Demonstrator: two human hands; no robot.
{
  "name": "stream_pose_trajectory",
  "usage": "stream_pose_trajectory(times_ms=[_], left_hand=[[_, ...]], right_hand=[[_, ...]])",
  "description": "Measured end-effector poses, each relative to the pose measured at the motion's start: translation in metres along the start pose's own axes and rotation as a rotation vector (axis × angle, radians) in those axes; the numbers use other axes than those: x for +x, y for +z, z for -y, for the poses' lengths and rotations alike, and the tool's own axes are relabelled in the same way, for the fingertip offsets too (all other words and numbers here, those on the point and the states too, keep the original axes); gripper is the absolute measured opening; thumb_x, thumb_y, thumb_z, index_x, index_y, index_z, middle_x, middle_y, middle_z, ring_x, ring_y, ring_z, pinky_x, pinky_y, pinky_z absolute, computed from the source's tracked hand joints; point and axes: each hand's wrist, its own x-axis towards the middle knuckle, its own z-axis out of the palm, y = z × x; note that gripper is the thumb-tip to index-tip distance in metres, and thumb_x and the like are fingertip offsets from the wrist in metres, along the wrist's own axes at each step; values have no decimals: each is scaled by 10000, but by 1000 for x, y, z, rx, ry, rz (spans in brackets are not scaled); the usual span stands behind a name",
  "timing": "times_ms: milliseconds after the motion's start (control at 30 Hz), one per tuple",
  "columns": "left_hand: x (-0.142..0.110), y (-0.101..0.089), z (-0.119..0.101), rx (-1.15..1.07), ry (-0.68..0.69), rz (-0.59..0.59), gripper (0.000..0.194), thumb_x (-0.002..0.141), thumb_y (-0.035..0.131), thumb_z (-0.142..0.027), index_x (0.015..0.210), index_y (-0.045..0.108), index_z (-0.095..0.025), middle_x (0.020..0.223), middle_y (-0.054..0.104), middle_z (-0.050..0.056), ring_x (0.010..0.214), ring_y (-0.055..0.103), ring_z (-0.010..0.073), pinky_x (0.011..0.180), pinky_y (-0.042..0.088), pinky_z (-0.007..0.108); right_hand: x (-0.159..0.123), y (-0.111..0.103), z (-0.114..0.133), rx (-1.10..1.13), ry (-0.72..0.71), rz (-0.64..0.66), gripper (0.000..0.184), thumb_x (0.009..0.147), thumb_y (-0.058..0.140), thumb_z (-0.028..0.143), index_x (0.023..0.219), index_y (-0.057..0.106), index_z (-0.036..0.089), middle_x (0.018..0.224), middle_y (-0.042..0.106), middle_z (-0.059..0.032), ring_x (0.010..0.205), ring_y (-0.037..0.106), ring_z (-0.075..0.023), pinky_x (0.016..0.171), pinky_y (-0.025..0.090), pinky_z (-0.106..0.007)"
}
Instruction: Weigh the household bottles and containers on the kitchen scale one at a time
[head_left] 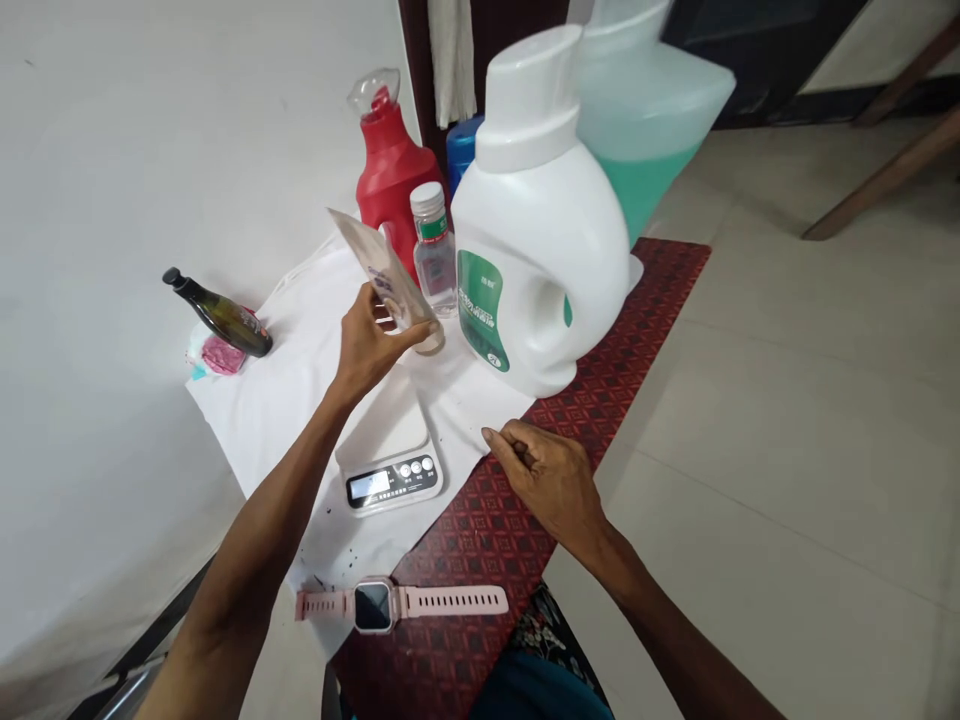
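Taking the scale as clock centre.

Pouch, or possibly a flat-ended tube: sitting at about twelve o'clock, just beyond the scale's far edge, in the left hand. Left hand is pinching it low down, thumb lying across the near lower part, fingers wrapping behind. Lower end is nearing the white cloth; cannot tell whether it is resting there.

Handling, my judgement: probably light, since one hand is holding it tilted without visible strain. Upper part is looking thin and flexible, likely to bend under a hard squeeze; lower part is appearing fuller, so any weight is probably sitting there. Surface is showing a slight sheen, perhaps a bit slippery. Breakage seeming unlikely; denting or squeezing out contents the likelier fault. Best hold: around the fuller lower body, thumb against fingers, flat top left free.

Looks: pale beige, somewhat see-through, tapering to a thin flat edge leaning toward eleven o'clock; rounded lower end pointing to one. Dark purplish print is running across the middle, too small to read.

Right hand: at about three o'clock, hanging near the red patterned table, fingers curling inward, thumb alongside. Nothing showing in it; cannot tell whether the fingertips are pressing together.

Around: clear bottle standing just beside the pouch toward one o'clock, white jug looming beyond it, pink-strapped watch lying at six.
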Motion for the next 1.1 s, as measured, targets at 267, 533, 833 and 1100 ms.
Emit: stream_pose_trajectory(times_ms=[267, 533, 833, 1100], left_hand=[[37, 34, 16, 81, -75, 12, 659, 627, 1016, -356, 1113, 602, -195, 1088, 760, 90, 954, 727, 255, 860, 614, 430], [16, 25, 27, 12, -46, 77, 914, 650, 1017, -504, 1382, 544, -228, 1464, 615, 195, 1308, 633, 362, 1031, 569, 498], [-28, -165, 100, 634, -154, -718, 888, 800, 890, -302, 1537, 411, -174, 1608, 441, 242, 1532, 425, 364, 1272, 372, 531], [-10, -256, 164, 803, -636, -489, 1107, 699, 951, -331, 1594, 349, -83, 1674, 371, 315, 1601, 330, 455, 1314, 265, 588]], right_hand=[[-1, -2, -1, -33, -34, -4, 491, 1070, 555, 430, 632, 450, 234, 525, 457, 65, 464, 415, -90, 541, 341, -261], [-1, -7, -2, -66, -147, 20, 504, 1085, 552, 499, 654, 547, 237, 525, 549, 54, 420, 503, -100, 535, 377, -284], [2, -5, -2, -141, -21, 79, 630, 1039, 492, 713, 607, 591, 264, 481, 619, 5, 389, 595, -168, 480, 386, -339], [3, -6, -7, -237, -81, 105, 526, 1031, 564, 634, 695, 701, 254, 623, 749, -24, 476, 707, -219, 498, 476, -344]])
